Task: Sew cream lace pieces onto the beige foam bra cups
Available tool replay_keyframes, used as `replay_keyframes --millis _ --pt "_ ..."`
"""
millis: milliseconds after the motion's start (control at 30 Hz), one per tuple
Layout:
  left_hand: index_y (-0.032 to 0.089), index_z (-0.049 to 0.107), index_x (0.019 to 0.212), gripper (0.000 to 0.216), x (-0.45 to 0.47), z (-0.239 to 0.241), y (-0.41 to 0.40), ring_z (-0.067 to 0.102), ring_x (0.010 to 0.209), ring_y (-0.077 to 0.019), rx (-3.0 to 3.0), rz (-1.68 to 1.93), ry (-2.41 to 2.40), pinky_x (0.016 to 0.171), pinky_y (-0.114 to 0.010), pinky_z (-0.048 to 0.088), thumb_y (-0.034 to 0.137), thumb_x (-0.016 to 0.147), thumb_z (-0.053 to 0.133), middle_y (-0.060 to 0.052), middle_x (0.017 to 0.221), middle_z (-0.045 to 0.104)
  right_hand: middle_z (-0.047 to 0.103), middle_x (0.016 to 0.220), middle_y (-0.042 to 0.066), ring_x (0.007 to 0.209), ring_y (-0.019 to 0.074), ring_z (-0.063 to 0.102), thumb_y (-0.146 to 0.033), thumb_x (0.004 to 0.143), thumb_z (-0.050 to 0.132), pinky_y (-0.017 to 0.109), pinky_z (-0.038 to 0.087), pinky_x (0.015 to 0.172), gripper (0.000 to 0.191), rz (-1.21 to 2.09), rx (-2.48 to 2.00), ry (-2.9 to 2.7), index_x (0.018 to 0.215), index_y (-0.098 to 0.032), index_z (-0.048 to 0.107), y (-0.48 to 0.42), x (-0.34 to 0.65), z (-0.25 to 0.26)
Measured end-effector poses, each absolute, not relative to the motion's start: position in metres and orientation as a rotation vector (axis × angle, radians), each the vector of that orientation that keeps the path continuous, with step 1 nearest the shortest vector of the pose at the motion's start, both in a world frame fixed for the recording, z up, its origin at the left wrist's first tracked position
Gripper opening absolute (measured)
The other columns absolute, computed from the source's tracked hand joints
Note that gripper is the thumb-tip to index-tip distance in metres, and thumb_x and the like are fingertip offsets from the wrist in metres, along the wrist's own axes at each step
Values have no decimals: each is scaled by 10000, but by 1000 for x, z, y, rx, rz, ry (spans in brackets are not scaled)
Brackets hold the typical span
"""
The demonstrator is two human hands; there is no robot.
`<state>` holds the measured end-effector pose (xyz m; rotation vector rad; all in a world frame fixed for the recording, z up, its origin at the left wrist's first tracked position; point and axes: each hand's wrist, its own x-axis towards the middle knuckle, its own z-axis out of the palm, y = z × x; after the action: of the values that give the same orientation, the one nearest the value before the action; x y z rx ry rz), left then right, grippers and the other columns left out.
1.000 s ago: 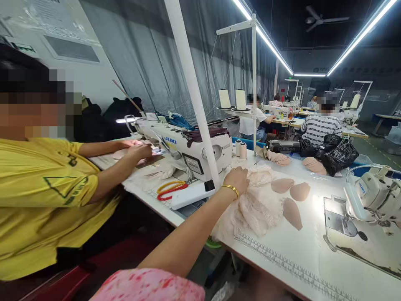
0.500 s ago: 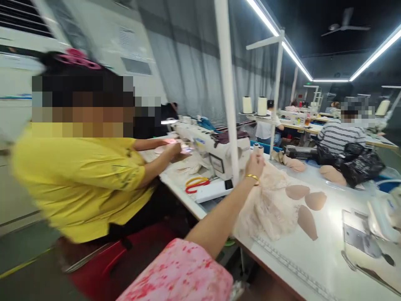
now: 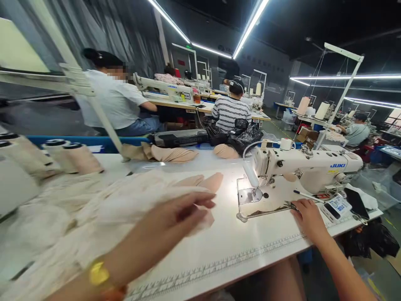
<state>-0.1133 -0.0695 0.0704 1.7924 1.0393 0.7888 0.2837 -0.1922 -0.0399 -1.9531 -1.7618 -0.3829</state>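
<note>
My left hand [image 3: 183,211], with a gold bracelet at the wrist, is over the table beside pale lace fabric [image 3: 125,200]. Its fingers are half curled, thumb apart, slightly blurred by motion, and nothing shows between them. Beneath and behind it lie flat beige cup pieces [image 3: 211,182], partly covered. Farther right, my right hand [image 3: 308,217] rests on the table with its fingers closed around small thread snips [image 3: 290,205], whose metal tips stick out toward the sewing machine [image 3: 310,167]. The machine's lit needle area [image 3: 255,194] lies between my two hands.
Thread cones [image 3: 79,158] stand at the left beside a white pole [image 3: 103,113]. Molded beige cups [image 3: 175,154] and black plastic bags [image 3: 241,136] lie along the back. A printed ruler [image 3: 219,263] runs by the front edge. A phone [image 3: 356,202] lies at right. Co-workers sit beyond.
The view has swung right, away from the co-worker in yellow. My left hand has drawn back from the small thread spools to above the cup pieces. My right hand has come into view.
</note>
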Motion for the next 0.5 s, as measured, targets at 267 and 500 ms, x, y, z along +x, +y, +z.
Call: replay_keyframes --millis 267,500 --pt "153 613 1266 698 -54 1 -87 618 865 -190 1381 470 705 854 -382 538 320 613 794 -117 1156 707 668 773 11 662 198 658 -297 1084 379 279 490 598 171 -80 -1774 -1880 1072 -233 537 -194 215 -40" --pt "186 555 1370 794 -49 -5 -94 573 765 -128 1339 476 625 807 -353 518 253 622 812 -82 1143 660 627 722 15 593 183 580 -276 1090 406 294 348 594 254 -538 -1507 -2105 917 -233 587 -186 139 -28"
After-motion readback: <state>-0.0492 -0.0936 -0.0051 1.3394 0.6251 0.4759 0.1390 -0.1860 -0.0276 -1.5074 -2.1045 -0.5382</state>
